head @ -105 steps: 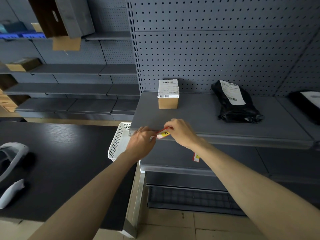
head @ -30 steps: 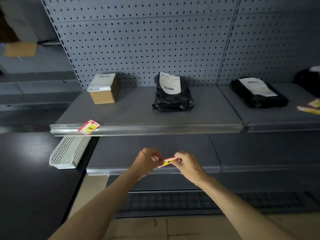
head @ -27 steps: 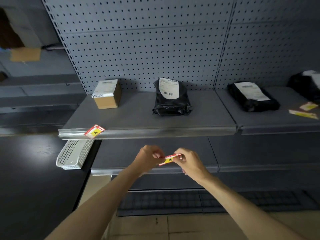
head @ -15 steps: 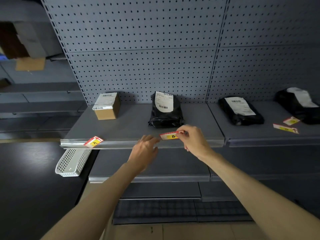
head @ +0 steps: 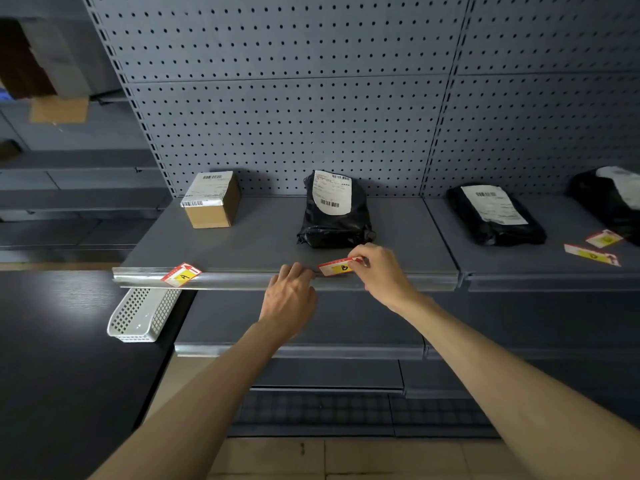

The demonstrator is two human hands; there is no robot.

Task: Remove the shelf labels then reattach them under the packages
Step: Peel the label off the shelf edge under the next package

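My right hand (head: 381, 271) pinches a red and yellow label marked B (head: 337, 267) at the front rail of the grey shelf (head: 263, 251), just below a black bagged package (head: 334, 211). Fingers apart, my left hand (head: 289, 299) touches the rail right beside the label's left end. A second label, marked A (head: 180, 274), sits tilted on the rail in front of a cardboard box (head: 212, 199). On the neighbouring shelf section, two loose labels (head: 593, 255) (head: 604, 238) lie near another black package (head: 495, 214).
A white perforated basket (head: 143, 313) rests on a dark table (head: 59, 358) at lower left. A further black package (head: 613, 199) is cut off at the right edge. Grey lower shelves (head: 301, 349) project below my hands. Pegboard backs the shelving.
Both hands rose from in front of the lower shelf to the upper shelf rail with label B. My left hand let go of it; label A stayed on the rail.
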